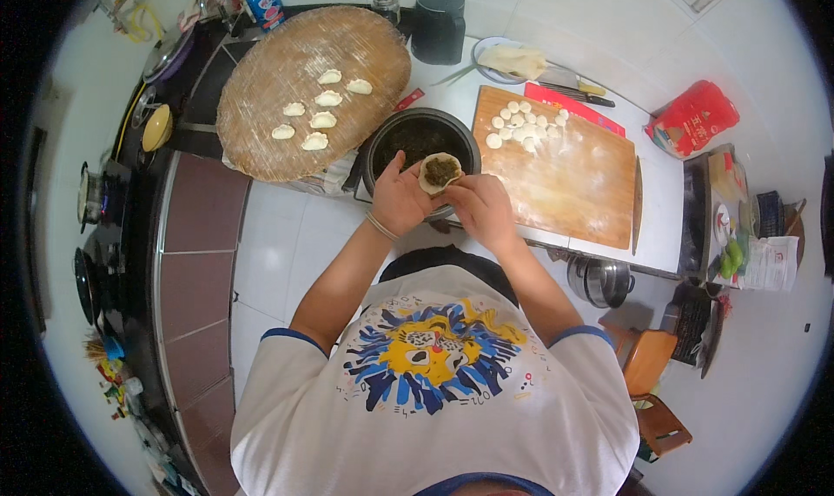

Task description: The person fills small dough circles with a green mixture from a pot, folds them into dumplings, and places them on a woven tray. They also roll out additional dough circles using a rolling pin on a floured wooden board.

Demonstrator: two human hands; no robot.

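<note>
A round dumpling wrapper (426, 183) with a heap of dark green-brown filling (441, 171) in its middle rests on the fingers of my left hand (402, 199). My right hand (483, 209) is closed at the wrapper's right edge, its fingertips pinching the rim. Both hands are over the near side of a dark round pot (375, 148), which holds more dark filling. On the round woven tray (252, 88) to the left lie several folded dumplings (327, 99). A floured wooden board (573, 183) at the right carries several small dough pieces (493, 140).
Behind the pot stands a black kettle (438, 27). A plate (488, 46) with pale dough, a knife (599, 101) and a red packet (599, 122) lie beyond the board. A long thin tool (637, 205) lies along its right edge. A red bag (695, 118) stands at the far right.
</note>
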